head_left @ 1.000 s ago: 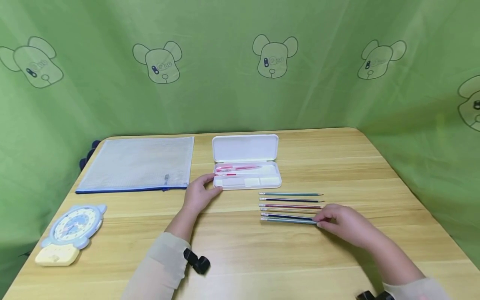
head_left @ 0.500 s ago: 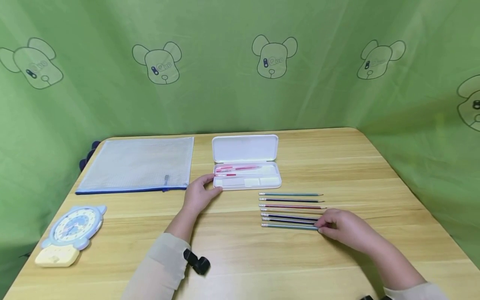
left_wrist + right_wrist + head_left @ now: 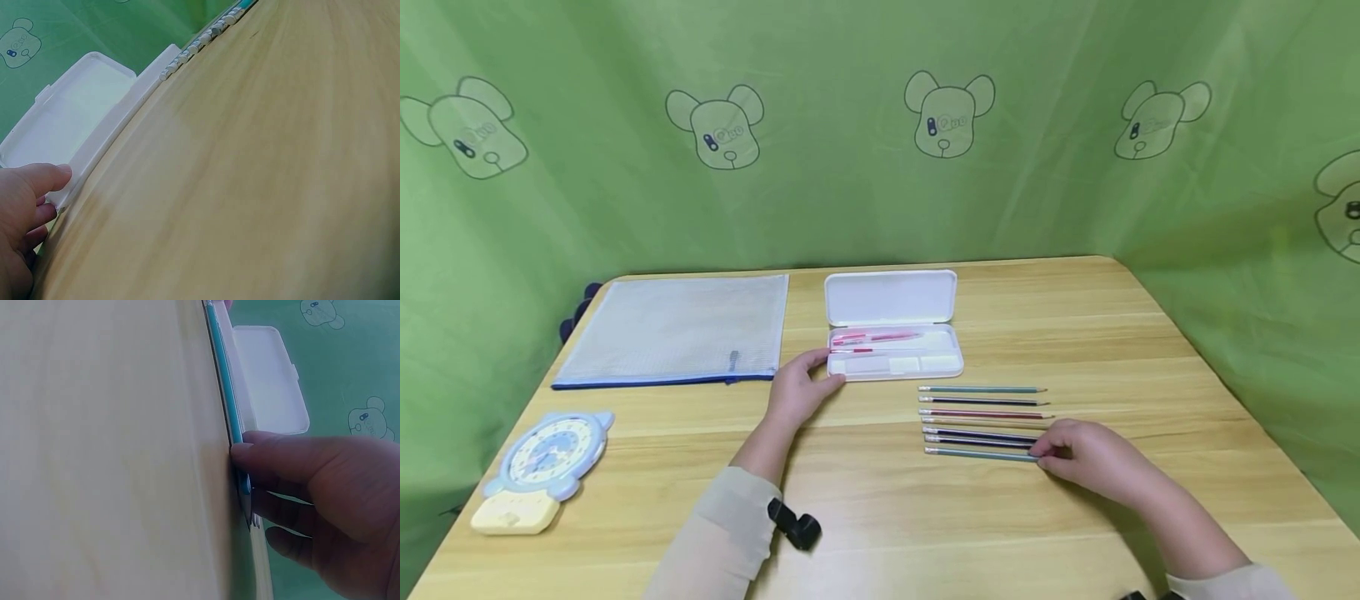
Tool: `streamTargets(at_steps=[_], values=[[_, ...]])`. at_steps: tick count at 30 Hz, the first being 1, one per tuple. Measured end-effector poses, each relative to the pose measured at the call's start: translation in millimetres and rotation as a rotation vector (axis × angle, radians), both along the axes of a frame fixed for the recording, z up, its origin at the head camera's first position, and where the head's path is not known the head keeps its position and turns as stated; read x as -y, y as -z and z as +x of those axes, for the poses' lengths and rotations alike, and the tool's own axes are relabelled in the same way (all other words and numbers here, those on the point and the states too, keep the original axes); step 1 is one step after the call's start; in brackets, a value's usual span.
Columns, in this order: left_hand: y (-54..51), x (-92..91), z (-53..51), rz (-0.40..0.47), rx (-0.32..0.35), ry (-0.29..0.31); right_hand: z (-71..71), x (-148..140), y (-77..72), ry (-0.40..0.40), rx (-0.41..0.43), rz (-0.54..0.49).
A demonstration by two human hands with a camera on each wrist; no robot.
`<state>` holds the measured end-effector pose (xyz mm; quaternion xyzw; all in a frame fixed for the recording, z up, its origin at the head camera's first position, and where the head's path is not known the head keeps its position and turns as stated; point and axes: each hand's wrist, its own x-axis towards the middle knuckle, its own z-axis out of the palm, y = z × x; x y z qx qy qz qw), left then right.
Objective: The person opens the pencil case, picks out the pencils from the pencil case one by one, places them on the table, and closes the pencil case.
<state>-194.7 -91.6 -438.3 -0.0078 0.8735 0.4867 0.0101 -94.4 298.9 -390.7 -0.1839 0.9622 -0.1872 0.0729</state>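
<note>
A white pencil case [image 3: 940,363] lies with its lid up near the back of the table, with pinkish-red pens [image 3: 880,337] and white pieces inside. At its left end my left hand [image 3: 797,390] holds the corner between thumb and fingers. Several pencils lie in a row in front of the case, their eraser ends to the left. My right hand [image 3: 1093,462] pinches the nearest one, a teal pencil [image 3: 977,454], close to its tip. The right wrist view shows the thumb on this teal pencil [image 3: 226,381]; the fingers hide part of its tip.
A mesh zip pouch [image 3: 673,329] with a blue edge lies at the back left. In front of it is a blue and cream toy clock [image 3: 550,458]. Green curtain [image 3: 850,208] hangs around the table's back and sides.
My right hand has drawn the teal pencil slightly toward me, opening a gap from the dark pencils behind it. In the last half second it barely moves. My left hand stays at the case.
</note>
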Motion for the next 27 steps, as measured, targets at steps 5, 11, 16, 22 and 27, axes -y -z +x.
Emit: streamTargets(at_steps=[5, 11, 16, 22, 27], values=[[-0.8, -0.4, 0.8, 0.010, 0.007, 0.001, 0.2, 0.4, -3.5, 0.031, 0.012, -0.067], [-0.8, 0.0, 0.4, 0.011, -0.002, 0.002, -12.6, 3.0, -12.6, 0.040, -0.018, -0.139], [-0.4, 0.3, -0.1, 0.002, -0.004, -0.002, -33.4, 10.2, -17.3, 0.037, -0.063, -0.167], [-0.7, -0.4, 0.0, -0.008, 0.007, -0.008, -62.3, 22.9, -21.1, 0.070, -0.045, -0.215], [-1.5, -0.1, 0.0, -0.006, 0.003, -0.008, -87.0, 35.4, -19.7, 0.087, -0.002, -0.269]])
